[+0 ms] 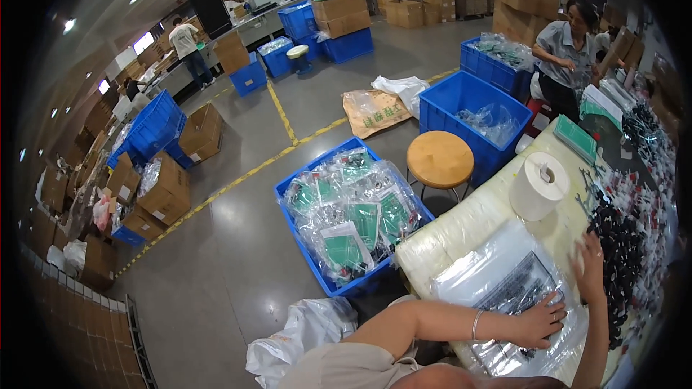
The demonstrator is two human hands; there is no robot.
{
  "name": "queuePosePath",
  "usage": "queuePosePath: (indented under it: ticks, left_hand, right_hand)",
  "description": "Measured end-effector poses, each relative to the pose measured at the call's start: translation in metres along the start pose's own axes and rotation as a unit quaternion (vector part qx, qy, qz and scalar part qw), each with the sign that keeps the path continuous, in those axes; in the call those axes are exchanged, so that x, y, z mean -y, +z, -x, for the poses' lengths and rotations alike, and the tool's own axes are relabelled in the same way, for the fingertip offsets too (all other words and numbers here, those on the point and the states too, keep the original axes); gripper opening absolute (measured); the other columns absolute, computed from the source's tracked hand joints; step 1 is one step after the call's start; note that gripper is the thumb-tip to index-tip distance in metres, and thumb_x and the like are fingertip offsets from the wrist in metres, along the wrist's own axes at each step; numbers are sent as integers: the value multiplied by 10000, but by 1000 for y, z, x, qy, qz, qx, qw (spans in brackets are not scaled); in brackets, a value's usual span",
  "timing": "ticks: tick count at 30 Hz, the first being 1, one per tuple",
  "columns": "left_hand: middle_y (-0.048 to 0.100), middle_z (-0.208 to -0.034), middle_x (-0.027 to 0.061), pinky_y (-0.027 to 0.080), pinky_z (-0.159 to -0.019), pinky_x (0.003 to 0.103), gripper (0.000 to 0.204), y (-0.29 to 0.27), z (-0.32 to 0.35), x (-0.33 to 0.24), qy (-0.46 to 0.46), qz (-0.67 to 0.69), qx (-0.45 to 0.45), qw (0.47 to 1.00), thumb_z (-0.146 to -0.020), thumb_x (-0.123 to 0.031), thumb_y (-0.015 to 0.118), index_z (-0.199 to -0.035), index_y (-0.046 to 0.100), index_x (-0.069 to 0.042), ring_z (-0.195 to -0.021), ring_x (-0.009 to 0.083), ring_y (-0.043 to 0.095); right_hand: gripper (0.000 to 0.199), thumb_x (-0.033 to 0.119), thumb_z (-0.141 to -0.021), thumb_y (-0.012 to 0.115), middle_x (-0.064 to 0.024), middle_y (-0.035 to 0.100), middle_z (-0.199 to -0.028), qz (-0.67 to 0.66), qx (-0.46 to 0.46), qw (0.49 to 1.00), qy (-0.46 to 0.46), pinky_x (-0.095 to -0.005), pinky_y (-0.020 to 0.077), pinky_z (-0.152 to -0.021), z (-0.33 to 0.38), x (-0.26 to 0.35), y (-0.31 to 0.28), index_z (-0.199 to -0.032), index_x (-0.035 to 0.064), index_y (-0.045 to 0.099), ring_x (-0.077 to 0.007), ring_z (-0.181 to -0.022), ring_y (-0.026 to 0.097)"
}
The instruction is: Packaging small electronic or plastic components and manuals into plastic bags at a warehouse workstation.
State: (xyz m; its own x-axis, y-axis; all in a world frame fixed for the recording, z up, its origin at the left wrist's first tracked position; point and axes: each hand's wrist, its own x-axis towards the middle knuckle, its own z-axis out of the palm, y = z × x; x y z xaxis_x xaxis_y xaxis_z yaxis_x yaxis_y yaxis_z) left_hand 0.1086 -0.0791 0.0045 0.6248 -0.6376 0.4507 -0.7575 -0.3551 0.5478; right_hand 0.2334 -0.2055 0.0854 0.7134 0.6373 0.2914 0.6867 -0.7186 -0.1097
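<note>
My left hand [542, 317] lies flat, fingers spread, on a stack of clear plastic bags [504, 284] with dark printing, on the padded work table [461, 227]. My right hand [590, 265] reaches over the bags' right edge toward a heap of small black parts [618, 259], fingers apart; I cannot tell whether it touches any. A thin bracelet sits on my left wrist.
A white paper roll [539, 186] stands on the table. A blue crate [347, 217] of bagged green items and a round wooden stool [440, 160] sit on the floor left of the table. More blue crates [461, 112], cartons and a seated person [566, 54] lie beyond.
</note>
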Motion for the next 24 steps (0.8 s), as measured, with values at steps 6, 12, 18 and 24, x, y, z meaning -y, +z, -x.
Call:
queuePosePath:
  ticks: [6, 12, 18, 24]
  left_hand:
    - [446, -1260, 173, 87, -1063, 555, 527, 11, -1, 2, 34, -25, -26, 999, -712, -392, 577, -1095, 557, -31, -1246, 312, 326]
    - [505, -1184, 152, 137, -1041, 560, 500, -1, 1, 2, 45, -87, -69, 993, -745, -415, 569, -1084, 570, -47, -1191, 287, 393]
    - [537, -1145, 128, 173, -1026, 567, 494, -24, -8, -57, -75, -242, 126, 959, -757, -426, 573, -1077, 585, -51, -1170, 304, 403]
    - [550, -1066, 127, 306, -970, 469, 320, -44, 116, -160, 64, 42, -139, 987, -807, -277, 561, -1035, 567, -52, -1107, 279, 457]
  right_hand:
    - [291, 74, -773, 535, -133, 398, -1324, 232, -13, 972, -23, -509, 225, -1030, 92, -26, -15, -1062, 53, 556, -345, -1252, 319]
    - [346, 20, -801, 515, -129, 353, -1360, 144, -20, 987, 67, -443, 244, -1036, 90, 7, -54, -1144, 68, 520, -315, -1264, 313]
    - [395, -67, -775, 506, -144, 367, -1337, 117, -37, 992, 42, -412, 285, -1017, 95, 53, -81, -1151, 53, 510, -332, -1247, 331]
    - [370, -28, -757, 550, -137, 426, -1275, 46, 70, 996, -21, -423, 350, -952, 120, 124, -67, -1118, 51, 524, -349, -1152, 419]
